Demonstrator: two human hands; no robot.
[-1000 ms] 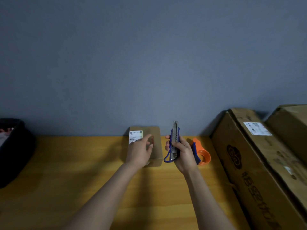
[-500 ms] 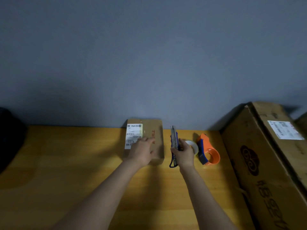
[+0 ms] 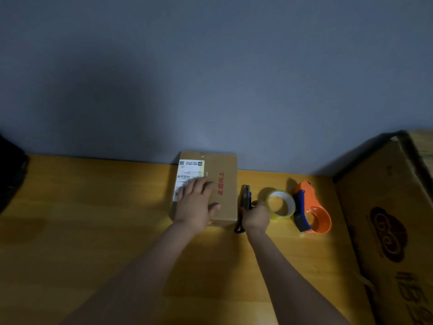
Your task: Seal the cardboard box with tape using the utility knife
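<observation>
A small cardboard box (image 3: 223,167) with a white shipping label and red print lies flat at the back of the wooden table (image 3: 93,219). My left hand (image 3: 196,205) rests palm-down on its top, fingers spread. Just right of the box, my right hand (image 3: 256,215) grips the blue and grey utility knife (image 3: 246,198), held low at the table with its tip pointing toward the wall. A roll of clear tape (image 3: 280,204) stands right beside that hand. An orange and blue tape dispenser (image 3: 311,207) sits further right.
A large printed cardboard carton (image 3: 393,231) leans along the right side of the table. A dark object (image 3: 10,174) sits at the far left edge. A grey wall runs directly behind the table.
My right hand has lowered the utility knife from upright in the air to the table beside the box. The tape roll has come into sight. My left hand stays on the box.
</observation>
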